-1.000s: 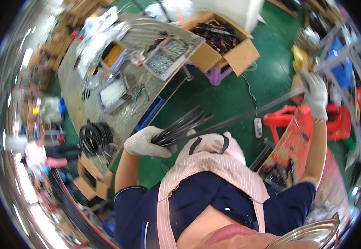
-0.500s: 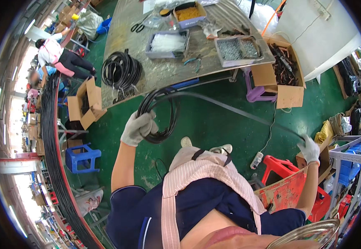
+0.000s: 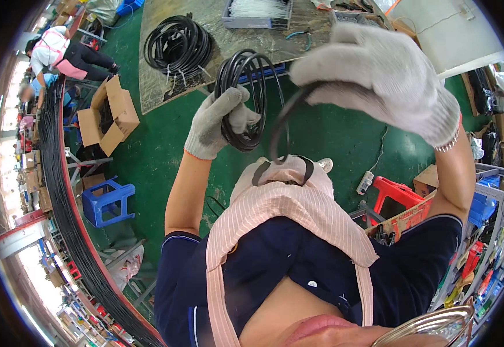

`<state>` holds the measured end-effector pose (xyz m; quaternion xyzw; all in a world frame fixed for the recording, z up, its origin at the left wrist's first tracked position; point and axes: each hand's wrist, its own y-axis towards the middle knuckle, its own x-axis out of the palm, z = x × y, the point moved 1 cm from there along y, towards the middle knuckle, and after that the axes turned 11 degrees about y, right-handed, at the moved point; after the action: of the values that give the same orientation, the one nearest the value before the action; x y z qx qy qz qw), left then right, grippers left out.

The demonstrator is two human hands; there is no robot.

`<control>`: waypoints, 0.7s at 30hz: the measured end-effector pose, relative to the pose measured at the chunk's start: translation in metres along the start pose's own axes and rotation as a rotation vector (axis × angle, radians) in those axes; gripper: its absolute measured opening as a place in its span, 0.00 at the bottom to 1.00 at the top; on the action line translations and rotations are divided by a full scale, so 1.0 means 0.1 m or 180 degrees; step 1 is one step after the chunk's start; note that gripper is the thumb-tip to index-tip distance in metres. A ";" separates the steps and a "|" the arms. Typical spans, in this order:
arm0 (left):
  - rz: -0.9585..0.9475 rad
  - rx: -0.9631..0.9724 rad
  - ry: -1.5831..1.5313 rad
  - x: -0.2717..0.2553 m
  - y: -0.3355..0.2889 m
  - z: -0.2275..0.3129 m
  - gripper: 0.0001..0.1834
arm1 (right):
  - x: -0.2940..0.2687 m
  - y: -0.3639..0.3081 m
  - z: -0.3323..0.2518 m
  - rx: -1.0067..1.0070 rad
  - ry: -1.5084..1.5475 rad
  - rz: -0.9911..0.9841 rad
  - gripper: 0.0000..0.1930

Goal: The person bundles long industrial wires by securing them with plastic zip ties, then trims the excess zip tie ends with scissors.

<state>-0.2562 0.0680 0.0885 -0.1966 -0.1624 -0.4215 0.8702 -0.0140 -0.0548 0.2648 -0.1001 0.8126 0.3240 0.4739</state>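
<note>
A loose coil of black cable [image 3: 245, 140] hangs upright in front of me, with my left hand [image 3: 223, 118] in a grey-white knitted glove closed around its left side. From the coil a free length of black cable [image 3: 280, 124] dips toward my lap and curves up to my right hand [image 3: 379, 75]. That gloved hand is raised high and close to the camera, fingers bent over the cable; it is slightly blurred. On the table's near left corner lies a larger black cable coil [image 3: 177, 49], bound with white ties.
The worktable [image 3: 155, 95] holds a tray of white plastic strips [image 3: 258, 23] and teal-handled pliers [image 3: 307, 37]. An open cardboard box [image 3: 127, 118] and blue stool [image 3: 107, 202] stand left; a red stool [image 3: 399, 194] and power strip [image 3: 365, 182] are right. Another person [image 3: 52, 52] works far left.
My right hand has swung in from far right to above the coil, bringing the stretched cable into a curve. The left hand and coil have shifted up and right in view.
</note>
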 end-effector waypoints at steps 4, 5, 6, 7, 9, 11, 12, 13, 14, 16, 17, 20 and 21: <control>0.0005 0.0091 0.0064 -0.11 -0.31 0.09 0.13 | 0.15 0.53 -0.08 -0.0023 0.0486 0.0090 0.12; -0.0247 0.0218 -0.0072 -0.10 -0.34 0.12 0.13 | 0.41 0.58 0.34 -0.1917 -0.0184 0.1081 0.12; -0.0432 0.0357 -0.0246 -0.17 -0.39 0.12 0.13 | 0.52 0.66 0.44 -0.1957 -0.0145 0.1060 0.12; -0.0374 0.0387 -0.0258 -0.19 -0.42 0.15 0.14 | 0.58 0.72 0.51 -0.1991 0.0064 0.1094 0.12; -0.0063 0.0397 -0.0194 -0.27 -0.54 0.19 0.15 | 0.47 0.87 0.26 0.0050 0.0910 0.0073 0.11; 0.0130 0.0414 -0.0073 -0.28 -0.59 0.23 0.16 | 0.54 0.92 0.39 -0.0204 0.0573 0.0003 0.12; 0.0054 0.0415 -0.0252 -0.30 -0.64 0.23 0.15 | 0.59 0.94 0.46 -0.0429 0.0226 -0.0041 0.16; -0.0031 0.0394 -0.0448 -0.33 -0.62 0.21 0.14 | 0.68 0.99 0.60 -0.0696 0.0256 0.0084 0.17; 0.0007 0.0436 -0.0437 -0.34 -0.60 0.20 0.14 | 0.71 0.99 0.68 -0.0753 0.0266 0.0081 0.17; 0.0355 0.0491 -0.0310 -0.35 -0.55 0.19 0.14 | 0.74 1.03 0.82 -0.0395 -0.0451 -0.0105 0.11; 0.0492 0.0358 -0.0223 -0.35 -0.53 0.20 0.15 | 0.75 1.07 0.93 -0.0476 -0.0600 -0.0194 0.12; 0.0856 0.0356 -0.0217 -0.25 -0.46 0.18 0.16 | 0.90 1.10 1.18 -0.0464 -0.0759 -0.0406 0.15; 0.0775 0.0382 -0.0138 -0.29 -0.43 0.15 0.16 | 0.95 1.11 1.28 -0.0707 -0.0532 -0.0335 0.25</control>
<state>-0.3092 0.0705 0.0967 -0.1716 -0.1810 -0.2980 0.9214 -0.0263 0.1235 0.1901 -0.1671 0.7231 0.3938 0.5423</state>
